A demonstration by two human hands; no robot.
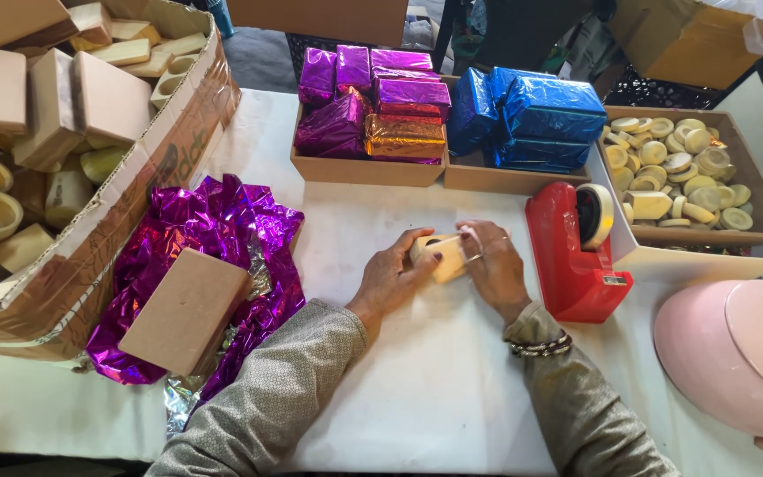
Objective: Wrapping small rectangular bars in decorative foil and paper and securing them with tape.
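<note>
Both my hands rest on a small pale wooden block [441,256] in the middle of the white table [434,389]. My left hand [390,276] grips its left side. My right hand [493,261] holds its right side, with a strip of clear tape stretched over the fingers onto the block. Just to the right stands a red tape dispenser [572,253].
Crumpled purple foil [214,225] with a brown block [185,311] on it lies at left. A big carton of wooden pieces [55,159] fills the far left. Boxes of purple, gold and blue wrapped packs [373,110] and wooden discs [682,168] stand behind. A pink bowl [735,353] sits at right.
</note>
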